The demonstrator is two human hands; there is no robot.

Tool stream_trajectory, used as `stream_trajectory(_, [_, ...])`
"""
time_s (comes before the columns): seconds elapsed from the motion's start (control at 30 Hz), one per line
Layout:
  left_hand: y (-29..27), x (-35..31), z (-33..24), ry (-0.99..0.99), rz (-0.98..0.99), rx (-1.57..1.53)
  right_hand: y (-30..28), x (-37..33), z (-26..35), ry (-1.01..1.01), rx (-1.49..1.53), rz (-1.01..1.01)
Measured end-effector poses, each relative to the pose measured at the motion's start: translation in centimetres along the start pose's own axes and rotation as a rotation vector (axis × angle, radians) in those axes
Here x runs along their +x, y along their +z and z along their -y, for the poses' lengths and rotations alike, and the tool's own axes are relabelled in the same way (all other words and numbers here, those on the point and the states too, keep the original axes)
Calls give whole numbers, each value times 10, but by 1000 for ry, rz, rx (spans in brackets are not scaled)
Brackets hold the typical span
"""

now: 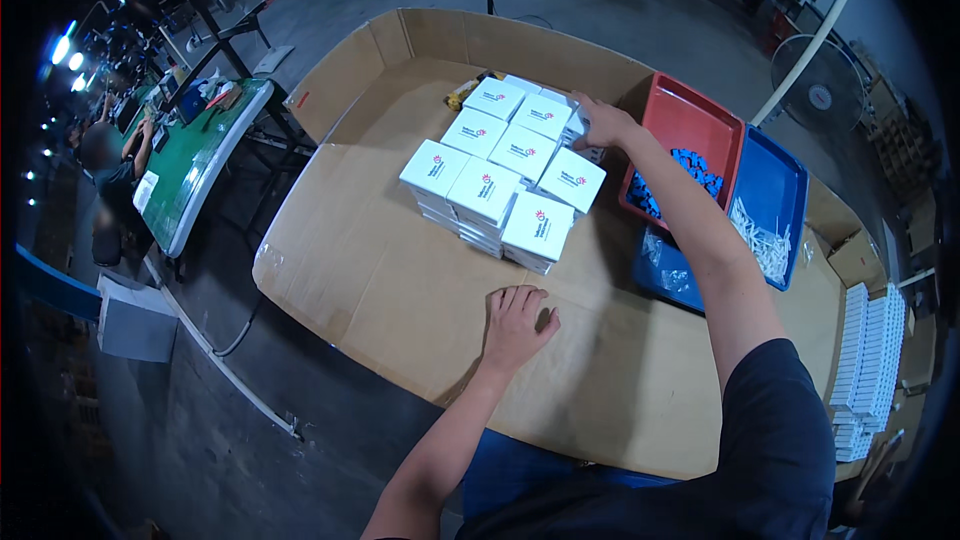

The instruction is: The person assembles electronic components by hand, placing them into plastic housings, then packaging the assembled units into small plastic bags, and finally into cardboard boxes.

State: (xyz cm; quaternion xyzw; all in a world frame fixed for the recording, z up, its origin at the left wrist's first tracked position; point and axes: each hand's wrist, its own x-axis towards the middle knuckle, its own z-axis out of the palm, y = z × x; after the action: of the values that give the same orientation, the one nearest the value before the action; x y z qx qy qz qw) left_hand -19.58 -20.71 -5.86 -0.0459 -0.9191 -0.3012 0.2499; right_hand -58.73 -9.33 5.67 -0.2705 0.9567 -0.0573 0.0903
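White square boxes with a small red mark and dark print stand stacked in rows on a cardboard-lined table. At the far right corner of the stack, my right hand is closed around the side of a white box, which its fingers partly cover. My left hand lies on the cardboard in front of the stack, palm down. Its fingers are apart and it holds nothing.
A red tray of small blue parts overlaps a blue tray holding white sticks. White stacked pieces stand at the right. Cardboard walls edge the table. A person works at a green table on the left.
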Motion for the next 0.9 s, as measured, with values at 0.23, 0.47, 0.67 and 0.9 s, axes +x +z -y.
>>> stream_trajectory(0.23, [2, -1, 0, 1, 1, -8, 5, 6, -14, -50, 68, -21])
stream_trajectory(0.47, [6, -4, -2, 10, -6, 12, -16, -14, -25, -177, 138, -203])
stream_trajectory(0.67, [7, -8, 0, 37, -11, 16, -66, -97, -7, -351, 419, -694])
stream_trajectory(0.9, [12, -13, 1, 88, -52, 22, -59, -259, 23, -495, 384, -1028])
